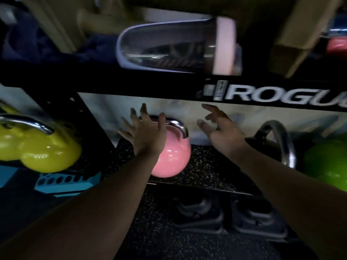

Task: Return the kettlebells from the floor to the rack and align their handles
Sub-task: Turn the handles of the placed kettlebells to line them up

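The left hand's fingers (143, 113) are spread wide and hold nothing, the palm over the chrome handle (178, 126) of the glossy pink round kettlebell (171, 156); whether they touch it is unclear. The right hand (223, 132) is also open and empty, just beside that handle. The pink kettlebell sits on the speckled black rubber shelf (210, 169) of the black steel rack (187, 85). To its left sits a glossy yellow kettlebell (47, 152) and to its right a glossy green kettlebell (326, 162) with a chrome handle. Above, a clear shaker bottle with a pale pink lid (169, 47) lies on its side. Its contents cannot be made out.
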The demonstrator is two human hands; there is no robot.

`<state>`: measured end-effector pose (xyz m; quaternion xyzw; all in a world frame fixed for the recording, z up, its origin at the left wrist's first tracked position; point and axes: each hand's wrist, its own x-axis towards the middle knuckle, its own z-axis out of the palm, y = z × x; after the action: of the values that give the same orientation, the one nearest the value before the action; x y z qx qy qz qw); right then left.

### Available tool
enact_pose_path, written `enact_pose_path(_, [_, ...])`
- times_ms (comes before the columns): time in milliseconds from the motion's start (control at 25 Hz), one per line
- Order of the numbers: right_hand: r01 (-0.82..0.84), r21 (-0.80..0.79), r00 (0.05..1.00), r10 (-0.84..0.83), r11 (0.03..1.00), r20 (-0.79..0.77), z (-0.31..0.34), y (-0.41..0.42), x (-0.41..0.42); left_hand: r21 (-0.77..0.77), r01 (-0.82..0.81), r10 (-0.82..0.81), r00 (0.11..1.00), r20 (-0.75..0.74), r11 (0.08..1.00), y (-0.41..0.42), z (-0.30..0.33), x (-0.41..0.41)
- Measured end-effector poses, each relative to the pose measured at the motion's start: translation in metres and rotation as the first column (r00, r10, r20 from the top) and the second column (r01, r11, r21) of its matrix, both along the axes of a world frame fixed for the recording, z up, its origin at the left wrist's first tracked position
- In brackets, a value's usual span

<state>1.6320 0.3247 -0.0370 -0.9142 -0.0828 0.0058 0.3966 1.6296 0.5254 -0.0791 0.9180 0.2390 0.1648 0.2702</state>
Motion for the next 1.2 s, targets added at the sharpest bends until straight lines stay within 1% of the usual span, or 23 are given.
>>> enact_pose_path(80, [0.024, 0.069, 0.998, -0.020, 0.997, -0.060, -0.007, 0.048, 0.006, -0.200, -0.015, 0.012, 1.000, -0.015, 0.980, 0.034, 0.000, -0.005])
enact_pose_path(160, [0.060, 0.088, 0.993, -0.051, 0.994, -0.109, -0.015, 0.080, 0.012, -0.362, 0.024, -0.039, 0.999, -0.035, 0.932, 0.048, -0.001, -0.008])
enact_pose_path(240, [0.105, 0.064, 0.988, -0.097, 0.992, -0.120, -0.027, 0.105, 0.013, -0.521, 0.054, -0.103, 0.993, -0.064, 0.852, 0.059, -0.004, -0.011])
enact_pose_path(320, [0.183, 0.068, 0.979, -0.175, 0.981, -0.105, -0.034, 0.116, 0.012, -0.641, 0.068, -0.167, 0.981, -0.096, 0.764, 0.063, -0.008, -0.014])
enact_pose_path(400, [0.229, 0.080, 0.969, -0.219, 0.970, -0.114, -0.037, 0.121, 0.011, -0.675, 0.071, -0.221, 0.965, -0.139, 0.734, 0.054, -0.012, -0.016])
enact_pose_path(520, [0.306, 0.052, 0.949, -0.300, 0.951, -0.093, -0.037, 0.134, 0.001, -0.641, 0.037, -0.178, 0.971, -0.157, 0.767, 0.043, -0.009, -0.003])
enact_pose_path(600, [0.360, 0.068, 0.932, -0.357, 0.930, -0.061, -0.042, 0.150, -0.017, -0.643, 0.131, -0.249, 0.964, -0.097, 0.755, 0.058, -0.014, 0.012])
enact_pose_path(640, [0.361, 0.107, 0.932, -0.355, 0.926, -0.067, -0.043, 0.153, -0.025, -0.660, 0.180, -0.289, 0.956, -0.058, 0.729, 0.067, -0.019, 0.017])
enact_pose_path(720, [0.344, 0.285, 0.936, -0.300, 0.895, -0.187, -0.041, 0.150, -0.032, -0.719, 0.251, -0.333, 0.943, 0.029, 0.648, 0.076, -0.027, 0.016])
enact_pose_path(800, [0.340, 0.430, 0.930, -0.231, 0.836, -0.286, -0.034, 0.144, -0.029, -0.729, 0.279, -0.331, 0.940, 0.077, 0.625, 0.069, -0.029, 0.010])
enact_pose_path(840, [0.343, 0.472, 0.929, -0.218, 0.812, -0.300, -0.034, 0.144, -0.027, -0.733, 0.260, -0.311, 0.948, 0.070, 0.628, 0.064, -0.028, 0.010])
enact_pose_path(920, [0.357, 0.522, 0.928, -0.232, 0.775, -0.290, -0.040, 0.152, -0.028, -0.748, 0.237, -0.293, 0.954, 0.059, 0.620, 0.063, -0.026, 0.019])
enact_pose_path(1000, [0.397, 0.575, 0.916, -0.267, 0.716, -0.299, -0.046, 0.165, -0.032, -0.757, 0.314, -0.371, 0.923, 0.101, 0.574, 0.069, -0.021, 0.029])
enact_pose_path(1080, [0.452, 0.602, 0.892, -0.320, 0.658, -0.321, -0.051, 0.176, -0.035, -0.761, 0.365, -0.459, 0.883, 0.100, 0.536, 0.072, -0.022, 0.041])
enact_pose_path(1160, [0.463, 0.616, 0.886, -0.326, 0.638, -0.328, -0.053, 0.184, -0.036, -0.784, 0.364, -0.522, 0.851, 0.060, 0.503, 0.069, -0.030, 0.056])
enact_pose_path(1200, [0.450, 0.628, 0.893, -0.311, 0.635, -0.325, -0.055, 0.190, -0.036, -0.785, 0.361, -0.539, 0.841, 0.041, 0.503, 0.071, -0.032, 0.062])
